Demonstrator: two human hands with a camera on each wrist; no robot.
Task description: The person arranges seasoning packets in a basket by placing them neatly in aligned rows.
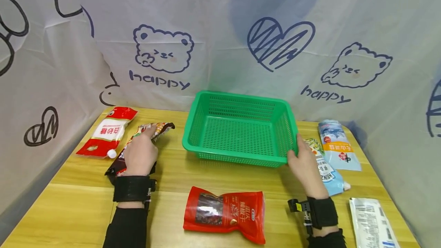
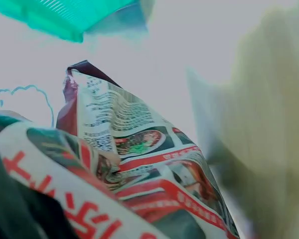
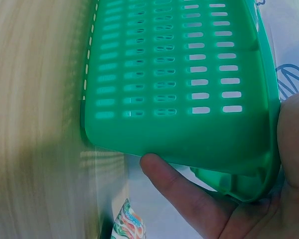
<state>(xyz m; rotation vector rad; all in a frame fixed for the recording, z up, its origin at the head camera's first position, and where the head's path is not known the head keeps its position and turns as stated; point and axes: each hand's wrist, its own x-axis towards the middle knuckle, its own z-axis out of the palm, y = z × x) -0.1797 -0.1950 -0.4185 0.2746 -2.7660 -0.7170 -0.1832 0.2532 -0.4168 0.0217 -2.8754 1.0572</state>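
My left hand (image 1: 140, 154) grips a dark brown printed food packet (image 1: 164, 128) on the left side of the table. In the left wrist view, the packet (image 2: 149, 149) shows dish pictures and red bands, and hides most of the hand. My right hand (image 1: 304, 163) holds the front right corner of a green plastic basket (image 1: 237, 156). In the right wrist view, one finger (image 3: 184, 191) lies along the outer wall of the basket (image 3: 179, 134), and the rest of the hand is at its rim. Nothing lies inside the basket.
A red and white spouted pouch (image 1: 110, 131) lies at far left. In front is a red dried-chili bag (image 1: 237, 213). To the right lie a Heinz pouch (image 1: 329, 179), a blue and orange salt bag (image 1: 339, 144) and a white packet (image 1: 372, 223). A printed curtain (image 1: 220, 56) hangs behind.
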